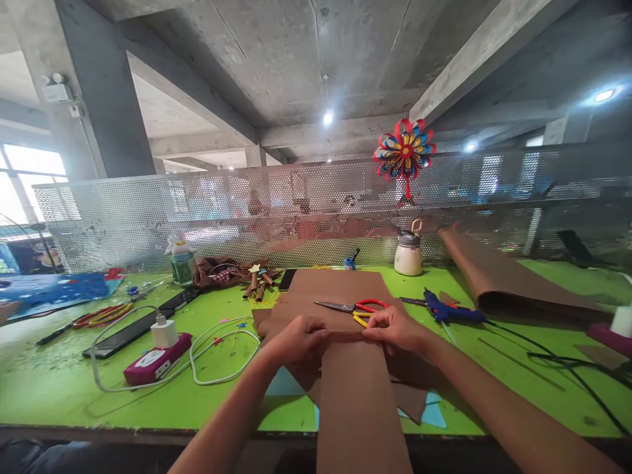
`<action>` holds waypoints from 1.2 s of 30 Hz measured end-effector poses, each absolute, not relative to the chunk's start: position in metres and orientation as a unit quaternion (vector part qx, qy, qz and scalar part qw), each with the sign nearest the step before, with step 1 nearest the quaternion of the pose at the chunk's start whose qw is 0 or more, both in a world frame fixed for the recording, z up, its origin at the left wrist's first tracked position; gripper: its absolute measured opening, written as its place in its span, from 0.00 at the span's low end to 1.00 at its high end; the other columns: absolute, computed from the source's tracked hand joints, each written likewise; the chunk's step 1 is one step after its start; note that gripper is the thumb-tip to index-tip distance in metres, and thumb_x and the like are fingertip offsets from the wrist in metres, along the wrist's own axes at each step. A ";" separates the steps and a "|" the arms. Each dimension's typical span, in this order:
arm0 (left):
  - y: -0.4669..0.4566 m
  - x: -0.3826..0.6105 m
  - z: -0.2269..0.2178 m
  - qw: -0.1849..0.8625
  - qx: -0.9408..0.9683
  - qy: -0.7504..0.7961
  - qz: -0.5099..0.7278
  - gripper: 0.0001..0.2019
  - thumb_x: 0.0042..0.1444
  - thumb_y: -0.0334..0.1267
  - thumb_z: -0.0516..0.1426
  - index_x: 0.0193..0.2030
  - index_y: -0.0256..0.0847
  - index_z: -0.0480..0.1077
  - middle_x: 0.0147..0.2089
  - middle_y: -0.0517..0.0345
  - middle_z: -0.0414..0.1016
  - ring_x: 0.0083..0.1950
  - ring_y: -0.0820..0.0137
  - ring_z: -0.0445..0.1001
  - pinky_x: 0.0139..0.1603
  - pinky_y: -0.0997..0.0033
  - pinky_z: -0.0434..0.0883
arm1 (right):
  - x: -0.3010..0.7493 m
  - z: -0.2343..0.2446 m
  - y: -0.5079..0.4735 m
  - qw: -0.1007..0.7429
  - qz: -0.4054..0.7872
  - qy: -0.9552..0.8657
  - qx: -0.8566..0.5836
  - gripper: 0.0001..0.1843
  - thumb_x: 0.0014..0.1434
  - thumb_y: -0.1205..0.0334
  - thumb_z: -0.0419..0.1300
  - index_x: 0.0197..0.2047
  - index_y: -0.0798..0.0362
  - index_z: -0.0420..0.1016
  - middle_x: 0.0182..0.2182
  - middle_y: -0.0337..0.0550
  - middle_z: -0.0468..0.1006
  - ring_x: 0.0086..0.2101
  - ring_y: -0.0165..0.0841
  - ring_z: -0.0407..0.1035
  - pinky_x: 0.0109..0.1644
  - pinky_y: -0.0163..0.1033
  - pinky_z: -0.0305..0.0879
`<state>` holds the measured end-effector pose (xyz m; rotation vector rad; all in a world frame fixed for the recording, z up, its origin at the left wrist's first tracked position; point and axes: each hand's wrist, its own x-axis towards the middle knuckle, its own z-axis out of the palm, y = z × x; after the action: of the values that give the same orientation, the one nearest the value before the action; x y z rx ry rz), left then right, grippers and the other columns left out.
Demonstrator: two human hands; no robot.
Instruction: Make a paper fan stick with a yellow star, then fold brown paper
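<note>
A long strip of brown paper (358,401) runs from the table's middle down past its front edge. Its far end is pinched at the left corner by my left hand (303,339) and at the right corner by my right hand (395,327); a narrow fold or roll shows between them. Both hands have closed fingers. Just beyond lie scissors (353,307) with red and yellow handles, resting on stacked brown paper sheets (340,283). More brown pieces and light blue paper (433,413) lie under the strip.
A blue glue gun (451,309) with a black cable lies to the right, near a large curled brown sheet (498,276). Leftward are a purple power block (157,359), a white cable (195,368) and a phone (131,332). A cream bottle (408,253) stands behind.
</note>
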<state>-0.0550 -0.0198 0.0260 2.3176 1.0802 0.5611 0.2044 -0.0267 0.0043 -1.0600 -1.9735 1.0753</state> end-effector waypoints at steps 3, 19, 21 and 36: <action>-0.020 -0.057 0.028 0.236 0.866 0.386 0.215 0.17 0.57 0.46 0.49 0.25 0.36 0.64 0.24 0.63 0.63 0.27 0.76 0.58 0.27 0.77 0.55 | 0.206 0.006 -0.027 0.320 0.443 -0.747 -0.378 0.19 0.50 0.47 0.60 0.25 0.57 0.70 0.18 0.33 0.65 0.16 0.25 0.63 0.20 0.30 0.53; -0.018 -0.053 0.021 0.497 0.734 0.354 0.298 0.17 0.50 0.50 0.57 0.33 0.35 0.64 0.23 0.66 0.61 0.23 0.78 0.59 0.25 0.77 0.57 | 0.207 0.015 -0.033 0.448 0.500 -0.672 -0.312 0.23 0.53 0.45 0.58 0.39 0.58 0.74 0.32 0.45 0.75 0.30 0.30 0.70 0.36 0.36 0.66; -0.019 -0.046 0.015 0.568 0.693 0.332 0.296 0.19 0.49 0.51 0.58 0.35 0.36 0.64 0.23 0.66 0.61 0.22 0.79 0.60 0.25 0.77 0.58 | 0.202 0.015 -0.036 0.417 0.514 -0.692 -0.289 0.24 0.51 0.50 0.62 0.48 0.54 0.72 0.40 0.46 0.75 0.37 0.33 0.70 0.41 0.38 0.66; -0.036 -0.031 0.009 0.645 0.659 0.313 0.228 0.16 0.41 0.44 0.64 0.35 0.34 0.74 0.29 0.57 0.73 0.35 0.68 0.69 0.39 0.68 0.65 | 0.182 0.012 -0.045 0.420 0.560 -0.673 -0.240 0.20 0.54 0.47 0.59 0.41 0.56 0.73 0.35 0.44 0.74 0.35 0.32 0.68 0.40 0.37 0.62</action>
<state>-0.0307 -0.0360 0.0089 1.4994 0.7116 0.5181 0.1823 -0.0447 0.0121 -0.6014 -1.6878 1.4027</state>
